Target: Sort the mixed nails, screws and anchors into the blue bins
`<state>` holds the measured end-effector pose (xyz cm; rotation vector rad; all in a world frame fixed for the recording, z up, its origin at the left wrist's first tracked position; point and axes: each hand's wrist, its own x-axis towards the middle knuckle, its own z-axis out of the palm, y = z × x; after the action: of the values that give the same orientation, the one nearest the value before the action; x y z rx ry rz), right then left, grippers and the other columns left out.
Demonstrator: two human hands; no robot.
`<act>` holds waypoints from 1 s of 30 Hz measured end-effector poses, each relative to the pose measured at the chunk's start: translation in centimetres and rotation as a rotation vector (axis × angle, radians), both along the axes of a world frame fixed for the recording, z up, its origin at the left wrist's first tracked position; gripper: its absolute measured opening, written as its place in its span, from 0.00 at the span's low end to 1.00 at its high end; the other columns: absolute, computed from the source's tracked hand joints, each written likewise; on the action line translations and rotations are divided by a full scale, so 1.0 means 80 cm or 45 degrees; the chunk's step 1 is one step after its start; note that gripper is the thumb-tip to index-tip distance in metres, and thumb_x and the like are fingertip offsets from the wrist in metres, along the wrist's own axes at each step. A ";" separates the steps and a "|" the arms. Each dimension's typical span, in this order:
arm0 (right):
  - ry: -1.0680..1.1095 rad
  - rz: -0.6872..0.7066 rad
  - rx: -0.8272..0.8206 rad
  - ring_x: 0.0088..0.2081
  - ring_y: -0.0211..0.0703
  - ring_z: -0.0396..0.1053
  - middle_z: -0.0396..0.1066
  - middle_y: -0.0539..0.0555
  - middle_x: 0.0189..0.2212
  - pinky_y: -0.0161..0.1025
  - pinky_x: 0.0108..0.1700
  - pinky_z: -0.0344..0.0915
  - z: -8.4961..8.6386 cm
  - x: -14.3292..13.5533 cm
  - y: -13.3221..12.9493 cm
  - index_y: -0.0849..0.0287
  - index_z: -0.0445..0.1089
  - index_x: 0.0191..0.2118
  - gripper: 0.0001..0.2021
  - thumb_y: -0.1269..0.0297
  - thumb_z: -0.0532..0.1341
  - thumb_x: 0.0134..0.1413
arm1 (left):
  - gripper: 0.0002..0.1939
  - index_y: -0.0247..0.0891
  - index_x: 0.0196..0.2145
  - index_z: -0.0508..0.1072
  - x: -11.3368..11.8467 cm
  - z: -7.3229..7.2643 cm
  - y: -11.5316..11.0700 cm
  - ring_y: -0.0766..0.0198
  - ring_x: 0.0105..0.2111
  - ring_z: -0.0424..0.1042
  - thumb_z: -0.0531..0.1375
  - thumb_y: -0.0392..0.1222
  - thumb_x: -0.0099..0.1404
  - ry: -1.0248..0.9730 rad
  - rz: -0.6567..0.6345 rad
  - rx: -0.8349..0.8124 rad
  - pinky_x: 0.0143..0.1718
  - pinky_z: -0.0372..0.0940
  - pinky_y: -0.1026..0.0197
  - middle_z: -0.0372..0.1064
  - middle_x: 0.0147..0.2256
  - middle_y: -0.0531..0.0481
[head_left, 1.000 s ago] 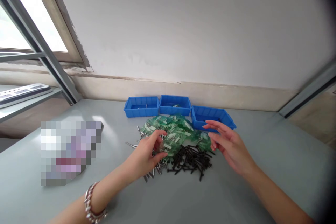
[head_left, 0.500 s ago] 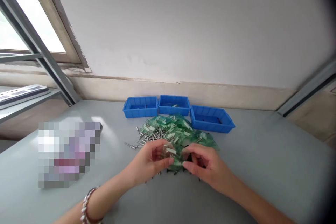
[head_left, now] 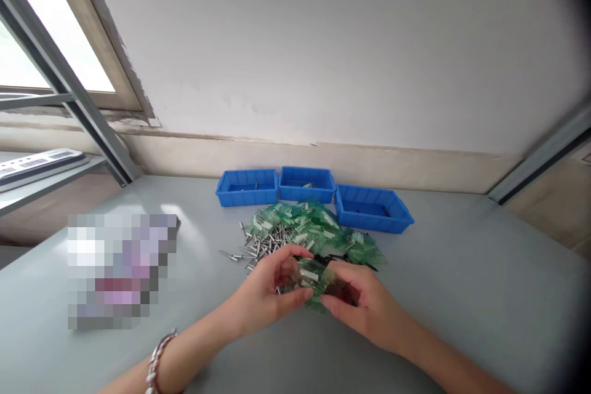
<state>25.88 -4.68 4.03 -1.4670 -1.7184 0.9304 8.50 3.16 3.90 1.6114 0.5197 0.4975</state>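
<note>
Between my two hands is a small green-tinted clear plastic bag (head_left: 310,276) with a pale strip on it. My left hand (head_left: 277,289) pinches its left side between thumb and fingers. On the other side my right hand (head_left: 357,298) grips the bag's right edge, its fingertips partly hidden behind the plastic. Just beyond lies a heap of similar green bags (head_left: 318,228). Loose silver pop rivets (head_left: 272,241) are spread to the left of that heap, and some dark small pieces (head_left: 339,258) show behind my right hand.
Three blue bins stand along the back: a left bin (head_left: 247,197), a middle bin (head_left: 306,192) and a right bin (head_left: 373,219), each with a few small items. A blurred-out object (head_left: 122,271) lies on the grey table (head_left: 462,295) at left. A power strip (head_left: 41,166) rests on a side shelf.
Both hands have shifted slightly toward me with the bag. My right hand's fingers have closed further onto its right side, and the dark pieces behind are more exposed.
</note>
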 end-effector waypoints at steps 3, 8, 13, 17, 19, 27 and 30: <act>0.067 -0.023 -0.001 0.25 0.35 0.52 0.53 0.47 0.22 0.33 0.26 0.50 0.000 0.001 0.000 0.59 0.56 0.23 0.07 0.70 0.55 0.48 | 0.19 0.36 0.45 0.60 0.000 -0.001 0.002 0.67 0.31 0.64 0.60 0.38 0.56 -0.018 -0.011 0.014 0.33 0.62 0.62 0.63 0.31 0.51; 0.229 -0.087 -0.098 0.23 0.33 0.52 0.51 0.46 0.20 0.32 0.23 0.50 -0.001 0.003 0.001 0.60 0.60 0.25 0.06 0.66 0.56 0.50 | 0.16 0.35 0.41 0.63 -0.001 -0.005 0.006 0.64 0.33 0.66 0.60 0.42 0.57 0.003 0.031 0.004 0.33 0.62 0.63 0.66 0.35 0.47; 0.317 -0.099 -0.207 0.18 0.30 0.52 0.52 0.45 0.19 0.31 0.19 0.50 -0.004 0.004 0.002 0.62 0.62 0.29 0.06 0.64 0.56 0.51 | 0.12 0.33 0.35 0.66 0.000 -0.004 0.008 0.70 0.26 0.60 0.58 0.45 0.58 0.083 0.038 -0.023 0.26 0.57 0.67 0.64 0.28 0.51; 0.340 -0.103 -0.232 0.17 0.30 0.51 0.53 0.45 0.19 0.30 0.18 0.50 -0.004 0.003 0.003 0.63 0.63 0.31 0.07 0.63 0.56 0.51 | 0.13 0.32 0.32 0.66 0.000 -0.001 0.007 0.72 0.23 0.56 0.58 0.47 0.58 0.153 0.043 -0.006 0.23 0.54 0.68 0.60 0.24 0.54; 0.318 -0.107 -0.223 0.17 0.29 0.51 0.53 0.45 0.19 0.30 0.18 0.50 -0.004 0.002 0.004 0.63 0.64 0.31 0.07 0.63 0.56 0.51 | 0.13 0.32 0.30 0.67 0.000 0.000 0.007 0.72 0.22 0.55 0.58 0.47 0.58 0.164 0.030 0.001 0.22 0.52 0.68 0.58 0.23 0.55; 0.271 -0.077 -0.209 0.17 0.29 0.51 0.52 0.44 0.18 0.30 0.19 0.50 -0.007 0.002 0.004 0.63 0.63 0.30 0.06 0.64 0.56 0.51 | 0.10 0.32 0.28 0.68 0.000 0.004 0.006 0.71 0.23 0.56 0.58 0.44 0.58 0.127 0.024 0.018 0.24 0.54 0.68 0.59 0.23 0.54; 0.250 -0.069 -0.188 0.19 0.30 0.52 0.52 0.45 0.19 0.30 0.20 0.51 -0.010 0.001 0.003 0.62 0.62 0.28 0.06 0.64 0.56 0.51 | 0.09 0.32 0.27 0.67 0.000 0.004 0.006 0.71 0.24 0.56 0.58 0.42 0.57 0.124 0.027 0.045 0.25 0.55 0.68 0.60 0.23 0.54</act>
<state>26.00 -4.41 3.22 -1.4556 -1.4880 1.1523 8.49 3.64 4.24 1.6713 0.6048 0.4475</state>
